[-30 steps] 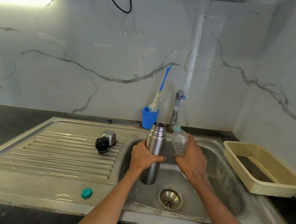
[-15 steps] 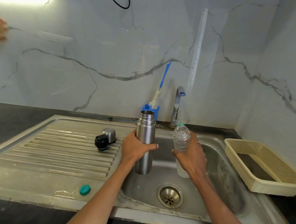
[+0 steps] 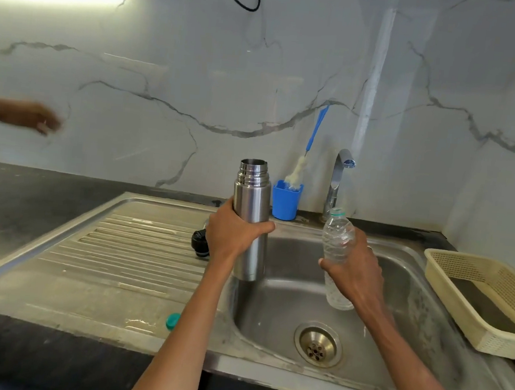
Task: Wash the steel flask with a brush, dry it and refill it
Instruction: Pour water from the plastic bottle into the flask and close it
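My left hand (image 3: 230, 233) grips the steel flask (image 3: 251, 194) around its middle and holds it upright, open-mouthed, over the left rim of the sink basin (image 3: 396, 302). My right hand (image 3: 352, 273) holds a clear plastic bottle (image 3: 336, 240) upright over the basin, uncapped, to the right of the flask and apart from it. The blue-handled bottle brush (image 3: 309, 149) stands in a blue cup (image 3: 285, 200) behind the sink. The flask's black stopper (image 3: 198, 242) lies on the drainboard, partly hidden by my left hand. A teal bottle cap (image 3: 172, 321) lies near the front of the drainboard.
The tap (image 3: 339, 177) rises behind the basin, with no water running. A cream plastic basket (image 3: 485, 298) sits at the right on the black counter (image 3: 29, 201). Another person's blurred hand (image 3: 34, 118) reaches in at the far left. The ribbed drainboard (image 3: 111, 262) spreads to the left.
I have lifted the flask higher and to the left, away from the bottle. The bottle has tipped back upright. Another person's hand has come further into view at the left.
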